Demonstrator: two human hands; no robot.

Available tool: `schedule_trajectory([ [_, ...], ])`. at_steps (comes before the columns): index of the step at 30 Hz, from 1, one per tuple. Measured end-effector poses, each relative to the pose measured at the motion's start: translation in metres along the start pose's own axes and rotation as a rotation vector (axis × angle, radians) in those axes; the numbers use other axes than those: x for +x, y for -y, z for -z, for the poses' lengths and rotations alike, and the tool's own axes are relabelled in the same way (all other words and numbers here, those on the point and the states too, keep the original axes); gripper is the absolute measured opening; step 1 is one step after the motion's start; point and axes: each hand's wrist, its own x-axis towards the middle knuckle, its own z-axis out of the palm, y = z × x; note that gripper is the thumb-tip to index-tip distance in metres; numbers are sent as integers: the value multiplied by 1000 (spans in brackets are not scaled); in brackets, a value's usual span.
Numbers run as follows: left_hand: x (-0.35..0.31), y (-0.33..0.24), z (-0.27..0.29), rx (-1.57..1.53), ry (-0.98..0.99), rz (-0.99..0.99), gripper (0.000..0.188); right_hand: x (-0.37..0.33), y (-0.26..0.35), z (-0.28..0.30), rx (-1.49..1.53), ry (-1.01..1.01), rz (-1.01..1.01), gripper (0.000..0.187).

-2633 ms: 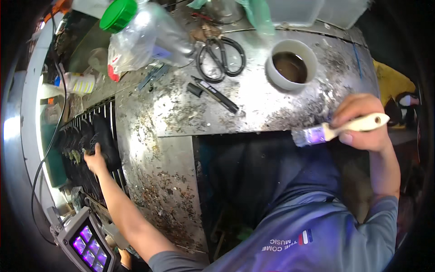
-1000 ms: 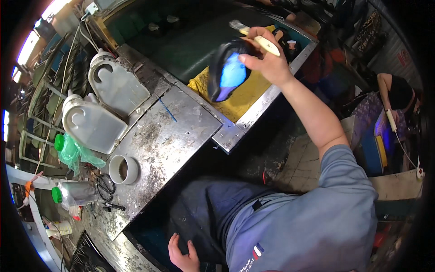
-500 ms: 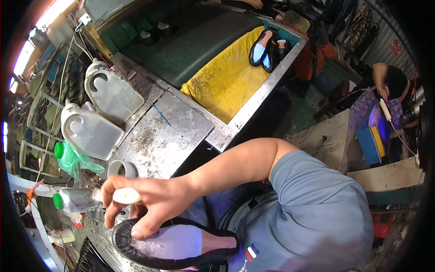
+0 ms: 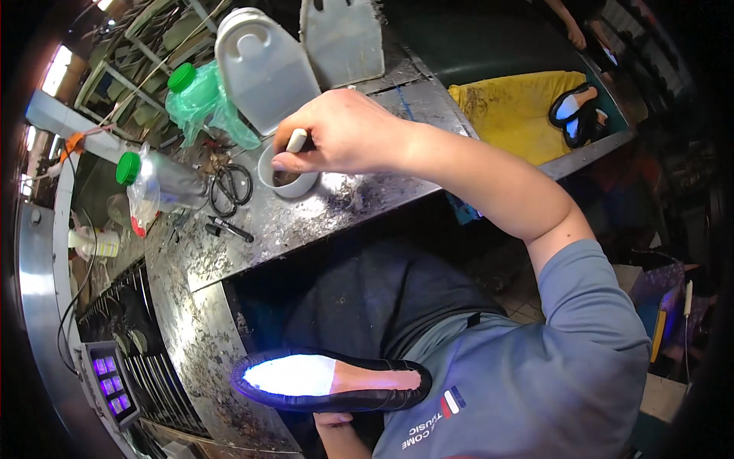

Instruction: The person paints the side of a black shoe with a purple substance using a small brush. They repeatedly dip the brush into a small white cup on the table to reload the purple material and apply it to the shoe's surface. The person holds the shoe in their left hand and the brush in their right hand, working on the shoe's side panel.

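Note:
My left hand (image 4: 333, 420) comes up from the lower edge and holds a black shoe upper (image 4: 417, 397) from beneath; most of its fingers are hidden. The shoe lies bottom up, its toe pointing left, with a brightly lit white forepart and a tan strip toward the heel. Above the table, my right hand (image 4: 344, 138) is closed round the pale handle of a brush (image 4: 297, 140). That handle tilts over a white cup (image 4: 294, 189) with brown stuff inside; the brush's lower end is hidden by my fingers and the cup.
Near the cup lie black scissors (image 4: 231, 190), a black marker (image 4: 229, 229) and a green-capped bottle (image 4: 172, 183). Cut plastic jugs (image 4: 267, 73) stand behind. A lit purple lamp (image 4: 112, 382) is at lower left. More shoes (image 4: 569, 107) rest by yellow cloth (image 4: 497, 115); another person's hand (image 4: 576, 37) shows beyond.
My right hand has moved with the brush from above the shoe's toe to the cup. The view has turned, and the shoe now shows unobstructed with my left hand below it.

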Motion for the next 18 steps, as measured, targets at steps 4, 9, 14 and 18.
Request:
schedule_trajectory([
  [4, -14, 7, 7, 4, -6, -41, 98, 30, -32, -39, -114, 134, -47, 21],
  [9, -24, 13, 9, 14, -21, -77, 95, 46, -42, -68, -212, 195, -92, 19],
  [14, -24, 7, -17, -46, -194, -126, 92, 46, -23, -44, -24, 5, -36, 23],
  [18, -12, 0, -39, 150, -273, -281, 73, 30, -24, -44, 50, -67, 0, 23],
])
